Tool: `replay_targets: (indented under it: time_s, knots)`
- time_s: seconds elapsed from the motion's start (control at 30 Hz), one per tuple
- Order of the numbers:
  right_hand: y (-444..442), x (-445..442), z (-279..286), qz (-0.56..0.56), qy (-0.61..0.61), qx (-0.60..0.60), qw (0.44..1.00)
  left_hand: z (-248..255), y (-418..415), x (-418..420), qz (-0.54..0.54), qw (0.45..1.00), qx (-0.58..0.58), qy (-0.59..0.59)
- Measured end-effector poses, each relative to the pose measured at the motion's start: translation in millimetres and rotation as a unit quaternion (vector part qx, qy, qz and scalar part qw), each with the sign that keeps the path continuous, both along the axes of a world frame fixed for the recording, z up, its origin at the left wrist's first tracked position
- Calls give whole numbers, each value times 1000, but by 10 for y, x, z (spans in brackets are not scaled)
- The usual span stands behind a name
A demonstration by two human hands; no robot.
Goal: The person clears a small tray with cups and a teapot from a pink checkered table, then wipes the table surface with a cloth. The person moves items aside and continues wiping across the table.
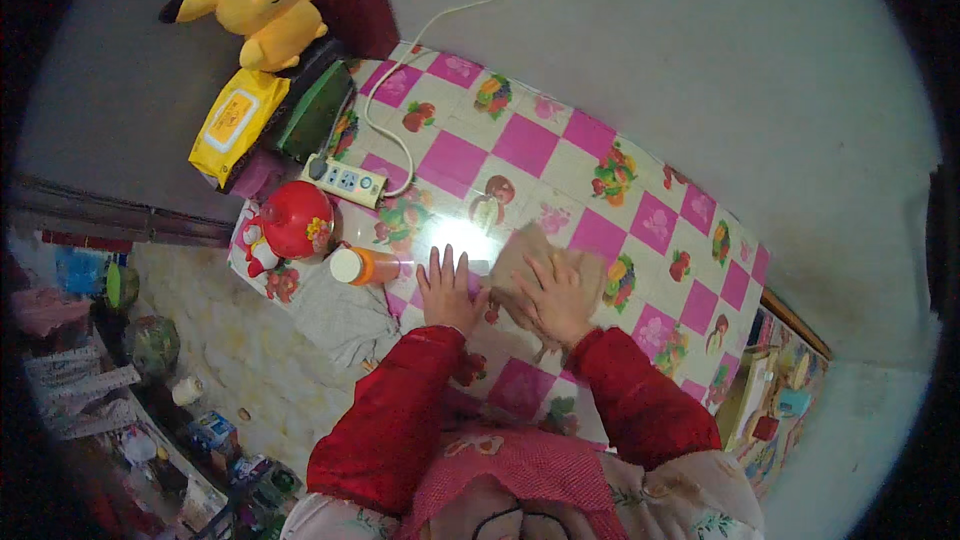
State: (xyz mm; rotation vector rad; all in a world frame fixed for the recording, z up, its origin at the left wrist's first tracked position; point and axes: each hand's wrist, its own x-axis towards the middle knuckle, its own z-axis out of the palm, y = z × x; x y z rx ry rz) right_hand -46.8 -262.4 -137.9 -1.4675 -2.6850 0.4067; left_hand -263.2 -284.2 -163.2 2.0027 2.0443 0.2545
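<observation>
My right hand (pixel 559 296) presses flat on a crumpled brown cloth (pixel 517 266), which lies on a table covered with a fruit-patterned, pink-and-white checked tablecloth (pixel 525 144). To its left, my left hand (pixel 451 292) rests palm down on the tablecloth with its fingers spread, holding nothing. An orange bottle with a white cap (pixel 379 267) lies just left of that hand. Below the bottle, a grey cloth (pixel 337 315) hangs over the table's edge. Both forearms wear red sleeves.
Beside the bottle stands a red rounded object (pixel 296 219). A white power strip (pixel 346 181) with a cable lies behind it. Farther back left are a yellow wipes pack (pixel 240 126), a green container (pixel 315 111), a yellow plush toy (pixel 270 7) and a dark red bin (pixel 364 11). A wall borders the table.
</observation>
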Motion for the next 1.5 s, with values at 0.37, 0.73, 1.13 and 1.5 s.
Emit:
replay_targets:
  time_s: [0.37,0.73,1.13,1.5]
  knots:
    - [-2012,1095,-68,-35,-4,19,999,-94,-31,-34,-5,999,42,10]
    - [-205,218,20,-126,-12,61,990,-162,-38,-35,-5,1000,27,-3]
    - [1627,-140,-234,-172,56,216,959,-100,-36,10,10,993,104,-51]
    - [1267,-266,-191,-159,15,144,976,27,11,-11,19,995,82,-61]
